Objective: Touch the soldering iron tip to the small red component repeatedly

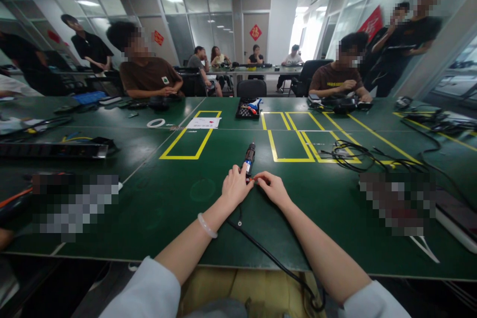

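Note:
Near the middle of the green table lies what looks like a black and blue electric screwdriver [249,160], its thin tip pointing away from me. My left hand [235,185] is closed around its near end, with a pale bracelet on the wrist. Close beside it, my right hand [275,189] pinches at a small orange-red piece [255,178] by the tool's near end. The fingers partly hide that piece, so I cannot tell what it is. A black cord [268,252] runs from under my left wrist over the table's front edge.
Yellow tape outlines [292,160] mark the table [194,238]. Ahead stands a black box [247,109] of small parts; a tape roll [155,123] and paper sheet [203,122] lie left of it. Tangled black cables [346,151] lie right. Several people sit across the table and farther back.

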